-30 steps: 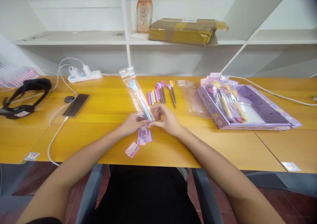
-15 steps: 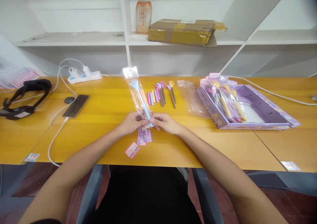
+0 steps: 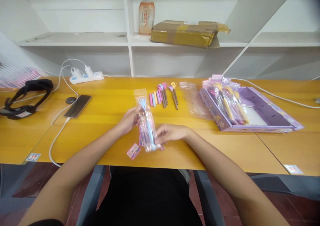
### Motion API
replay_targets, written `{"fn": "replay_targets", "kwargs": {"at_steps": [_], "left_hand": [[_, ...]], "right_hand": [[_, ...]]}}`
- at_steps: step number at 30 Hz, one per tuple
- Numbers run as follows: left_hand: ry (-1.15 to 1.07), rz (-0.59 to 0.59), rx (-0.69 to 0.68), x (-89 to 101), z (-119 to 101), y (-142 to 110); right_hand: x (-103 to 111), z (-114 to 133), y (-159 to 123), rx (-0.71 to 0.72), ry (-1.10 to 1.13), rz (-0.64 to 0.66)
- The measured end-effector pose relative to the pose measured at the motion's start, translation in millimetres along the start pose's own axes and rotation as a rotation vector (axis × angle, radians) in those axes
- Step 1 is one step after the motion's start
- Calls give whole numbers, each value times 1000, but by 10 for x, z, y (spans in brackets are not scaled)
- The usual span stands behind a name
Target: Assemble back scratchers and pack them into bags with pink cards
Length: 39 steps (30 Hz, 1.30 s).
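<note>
A light blue back scratcher [image 3: 149, 129] with a hand-shaped head lies inside a clear plastic bag [image 3: 140, 93]. My left hand [image 3: 131, 119] grips the bag's left side, close below the scratcher's head. Lower down, my right hand [image 3: 168, 133] is closed on the bag around the bottom of the handle. Under the bag, printed cards [image 3: 141, 139] are partly covered. One pink card [image 3: 133, 151] lies uncovered in front of them. Beyond my hands are several back scratchers [image 3: 164, 94] with brown rods and a row of short coloured handles [image 3: 155, 98].
To the right, a purple box [image 3: 262, 127] holds several bagged scratchers, beside flat clear bags [image 3: 193, 101]. On the left are a phone [image 3: 78, 107], a power strip [image 3: 86, 77], cables and a black strap [image 3: 37, 85]. A bottle [image 3: 146, 16] and a taped carton [image 3: 185, 33] sit on the shelf.
The bagged scratcher has come down toward me, over the cards. My left hand has shifted up along the bag, and my right hand has moved lower with the handle's end.
</note>
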State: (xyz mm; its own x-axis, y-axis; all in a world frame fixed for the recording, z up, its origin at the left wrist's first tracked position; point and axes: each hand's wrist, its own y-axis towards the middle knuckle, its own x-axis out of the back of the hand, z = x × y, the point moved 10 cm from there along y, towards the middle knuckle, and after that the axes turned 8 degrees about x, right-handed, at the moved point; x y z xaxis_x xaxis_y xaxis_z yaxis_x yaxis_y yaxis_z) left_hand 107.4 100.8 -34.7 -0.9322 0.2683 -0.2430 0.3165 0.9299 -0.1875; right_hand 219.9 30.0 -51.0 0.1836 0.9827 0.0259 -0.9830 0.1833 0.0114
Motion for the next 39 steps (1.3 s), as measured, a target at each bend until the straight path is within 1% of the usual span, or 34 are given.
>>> {"fn": "replay_targets", "kwargs": {"at_steps": [1, 2, 3, 5, 6, 7, 8, 9, 10, 12, 13, 14, 15, 17, 19, 21, 23, 27, 30, 33, 35, 39], "left_hand": [[-33, -55, -4, 72, -8, 8], [-40, -90, -6, 119, -13, 14], [-32, -105, -3, 143, -11, 18], [-4, -92, 23, 127, 17, 19], [8, -76, 39, 99, 36, 12], [21, -54, 56, 60, 57, 0], [37, -25, 73, 10, 81, -16], [56, 17, 92, -54, 108, -36], [76, 67, 116, -125, 143, -57], [114, 172, 167, -260, 227, -103], [135, 217, 188, -313, 269, -124], [159, 256, 206, -357, 313, -143], [188, 286, 221, -388, 354, -158], [251, 315, 249, -421, 437, -182], [326, 328, 276, -440, 510, -207], [405, 306, 268, -433, 528, -221], [483, 248, 195, -402, 453, -212], [583, 114, -45, -329, 165, -176], [571, 53, -117, -258, 72, -130], [530, 7, -121, -174, 75, -78], [509, -15, -119, -128, 91, -55], [459, -5, -93, -106, 139, -32]], "right_hand": [[-153, -11, -12, -47, 0, 127], [-271, -15, -31, -85, 0, 221], [-351, -17, -50, -116, 3, 282], [-416, -38, -90, -164, 26, 337], [-394, -62, -106, -178, 39, 329], [-329, -92, -113, -181, 43, 294], [-209, -120, -104, -163, 31, 216], [-21, -134, -84, -119, -8, 84], [221, -125, -75, -56, -87, -94], [682, -21, -156, 78, -366, -469], [815, 51, -216, 126, -534, -609], [872, 108, -252, 151, -693, -693], [876, 136, -256, 156, -822, -723], [829, 120, -215, 126, -960, -701], [794, 80, -188, 92, -992, -674], [791, 60, -187, 80, -990, -668], [821, 41, -198, 76, -955, -672], [927, -8, -248, 52, -873, -722], [971, -56, -274, 30, -816, -746], [995, -116, -304, -23, -731, -758], [985, -148, -312, -64, -671, -736], [957, -164, -323, -120, -601, -685]]}}
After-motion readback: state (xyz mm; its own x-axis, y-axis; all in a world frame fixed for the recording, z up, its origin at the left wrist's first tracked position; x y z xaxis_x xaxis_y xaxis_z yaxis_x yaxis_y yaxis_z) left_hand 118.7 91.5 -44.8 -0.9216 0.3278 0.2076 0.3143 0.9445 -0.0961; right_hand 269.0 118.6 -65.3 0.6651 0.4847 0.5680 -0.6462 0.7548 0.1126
